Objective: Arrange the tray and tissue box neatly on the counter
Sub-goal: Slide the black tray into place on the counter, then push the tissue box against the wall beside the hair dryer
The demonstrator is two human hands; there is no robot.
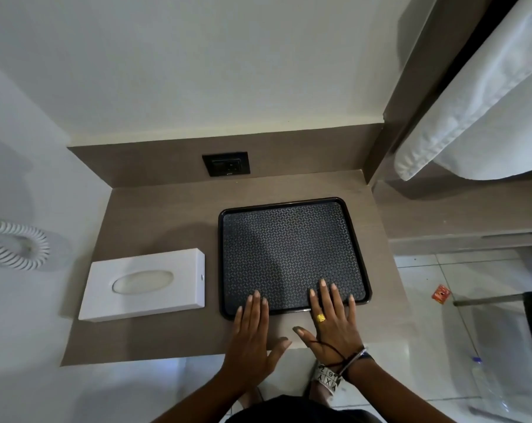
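Note:
A dark square tray (289,248) with a patterned liner lies flat on the right half of the brown counter (154,227). A white tissue box (145,285) with an oval slot lies to its left, slightly skewed, a narrow gap between them. My left hand (252,331) rests flat with fingertips over the tray's near rim at its left corner. My right hand (332,319), wearing a gold ring, lies flat with fingers spread over the near rim further right. Neither hand grips anything.
A black wall socket (226,163) sits in the backsplash behind the tray. A coiled white cord (17,245) hangs on the left wall. White bedding (478,96) lies at upper right. Tiled floor with a red wrapper (441,294) is right of the counter.

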